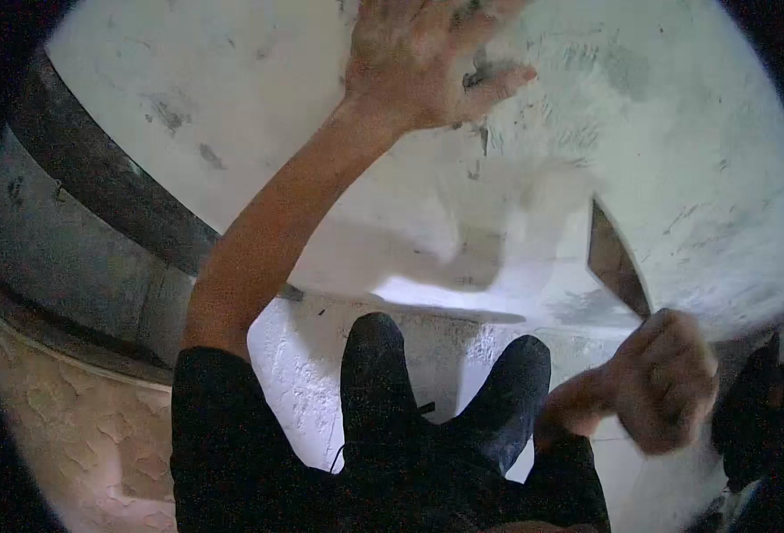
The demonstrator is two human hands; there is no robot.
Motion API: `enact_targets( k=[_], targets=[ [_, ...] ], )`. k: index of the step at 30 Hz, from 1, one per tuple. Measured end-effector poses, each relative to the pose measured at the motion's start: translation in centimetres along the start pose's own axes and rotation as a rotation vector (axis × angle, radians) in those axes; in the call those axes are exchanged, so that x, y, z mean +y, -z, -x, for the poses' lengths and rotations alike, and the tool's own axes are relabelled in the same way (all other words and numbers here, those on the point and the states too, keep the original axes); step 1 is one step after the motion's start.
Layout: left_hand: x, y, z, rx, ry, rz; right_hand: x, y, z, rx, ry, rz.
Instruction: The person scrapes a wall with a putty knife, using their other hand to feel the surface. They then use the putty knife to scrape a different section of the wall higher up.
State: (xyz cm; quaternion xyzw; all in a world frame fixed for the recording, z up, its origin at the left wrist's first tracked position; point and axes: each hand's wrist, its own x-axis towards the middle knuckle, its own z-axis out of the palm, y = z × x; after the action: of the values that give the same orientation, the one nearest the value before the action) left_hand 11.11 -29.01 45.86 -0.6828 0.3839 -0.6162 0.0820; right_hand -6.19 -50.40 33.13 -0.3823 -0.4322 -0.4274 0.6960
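Observation:
My left hand (410, 62) reaches up to the patchy white wall (534, 195), with the thumb apart from the other fingers. Its fingertips run past the top of the view, and whether the palm presses on the surface is hard to tell. Low on the right, my right hand (668, 382) is closed in a fist round the handle of a putty knife (617, 258). The knife's flat metal blade points up and left in front of the wall; its handle is hidden in the fist. This hand is slightly blurred.
Dark-trousered legs (374, 373) are below, over a pale, rough floor (294, 355). A dark band (99, 160) edges the wall on the left, beside a grey surface (72, 249) and a tan, flaking surface (81, 435). Dark items (752, 409) are at the right edge.

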Motion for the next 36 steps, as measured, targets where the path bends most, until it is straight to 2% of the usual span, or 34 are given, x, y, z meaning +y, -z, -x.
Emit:
enact_targets(
  k=[1, 3, 5, 6, 9, 11, 12, 15, 17, 18, 20, 21, 22, 24, 27, 28, 29, 30, 33, 35, 36],
  targets=[
    [0.1, 0.1, 0.3, -0.003, 0.004, -0.002, 0.7, 0.1, -0.3, 0.004, -0.010, 0.008],
    [0.0, -0.4, 0.4, 0.001, 0.007, -0.003, 3.7, 0.7, -1.5, 0.216, -0.100, 0.181],
    [-0.2, -0.7, 0.5, 0.094, -0.021, 0.028, 2.9, 0.8, -0.4, 0.210, -0.130, 0.124],
    [0.0, -0.5, 0.8, 0.083, -0.020, 0.037, 1.5, 1.4, 1.2, 0.318, -0.178, 0.650],
    [0.2, 0.1, 0.6, 0.001, 0.009, 0.019, 2.5, 3.3, 0.7, 0.463, 0.105, -0.352],
    [0.0, 0.0, 0.6, -0.011, 0.012, 0.021, 4.7, 1.8, -2.2, 0.278, -0.109, -0.081],
    [0.0, 0.1, 0.6, -0.008, 0.022, 0.018, 4.4, 1.0, -2.5, 0.292, -0.129, -0.106],
    [-0.1, 0.2, 0.1, 0.012, -0.006, 0.007, 1.8, 4.6, 1.2, 0.255, -0.017, -0.146],
    [-0.1, 0.0, 0.3, 0.013, -0.002, 0.009, 3.1, 3.7, 0.3, 0.226, 0.056, -0.168],
    [-0.1, 0.1, 0.3, 0.017, -0.002, 0.012, 5.3, 2.2, -0.4, 0.396, 0.046, 0.266],
    [0.1, 0.5, 0.3, -0.021, 0.012, 0.016, 6.9, 1.4, -1.3, 0.294, -0.216, -0.102],
    [0.3, 0.5, 0.4, -0.019, 0.014, 0.016, 6.4, 1.5, -0.5, 0.291, -0.215, -0.101],
    [0.2, 0.4, 0.3, -0.009, 0.014, 0.029, 5.8, 1.6, 0.4, 0.344, 0.039, 0.527],
    [-0.1, 0.5, 0.4, -0.009, 0.014, 0.037, 5.9, 1.7, 0.7, 0.385, 0.300, 1.142],
    [0.4, 0.4, 0.2, -0.062, 0.020, 0.008, 5.7, 1.6, -0.3, 0.395, -0.087, 0.181],
    [0.4, 0.2, 0.3, -0.043, 0.004, -0.002, 6.0, 0.7, -0.7, 0.305, -0.203, -0.038],
    [0.1, 0.1, 0.4, -0.021, -0.013, -0.021, 5.7, 0.4, -0.3, 0.300, -0.208, -0.039],
    [-0.1, 0.2, 0.4, -0.019, -0.014, -0.032, 5.0, 0.0, 0.7, 0.372, -0.064, 0.283],
    [0.2, 0.5, 0.3, -0.051, 0.012, -0.010, 2.9, 0.3, -0.2, 0.046, 0.018, -0.152],
    [0.2, 0.4, 0.3, -0.035, 0.007, -0.009, 5.0, -0.6, -0.6, 0.275, -0.096, 0.101],
    [0.1, 0.3, 0.4, -0.033, 0.016, -0.008, 4.8, -0.3, -0.2, 0.272, -0.091, 0.084]
  ],
)
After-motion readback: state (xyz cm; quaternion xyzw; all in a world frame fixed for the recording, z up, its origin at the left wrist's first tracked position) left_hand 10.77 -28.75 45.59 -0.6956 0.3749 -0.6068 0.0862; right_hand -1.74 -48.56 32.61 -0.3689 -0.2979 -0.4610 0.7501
